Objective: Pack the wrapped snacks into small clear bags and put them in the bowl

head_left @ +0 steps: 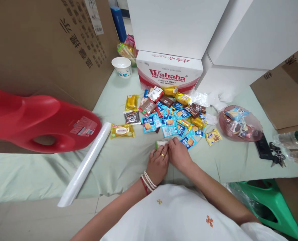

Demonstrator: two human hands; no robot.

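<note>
My left hand [158, 164], with a ring and bead bracelets, rests on the cloth, its fingers closed over a small white and green snack packet [161, 143]. Pressed against its fingertips, my right hand [180, 155] pinches the packet's right end. My fingers hide much of the packet. Just beyond my hands lies a loose heap of wrapped snacks, with light-blue packets [151, 122] nearest. A yellow wrapped cake [122, 131] lies to the left, and a yellow cookie packet [213, 137] to the right.
A pink bowl [222, 125] of snacks stands right, near a black phone [263, 146] and keys [278, 155]. Left are a white plastic roll [85, 164] and large red jug [63, 120]. Behind are a Wahaba-style water carton [170, 72] and paper bowl [122, 68].
</note>
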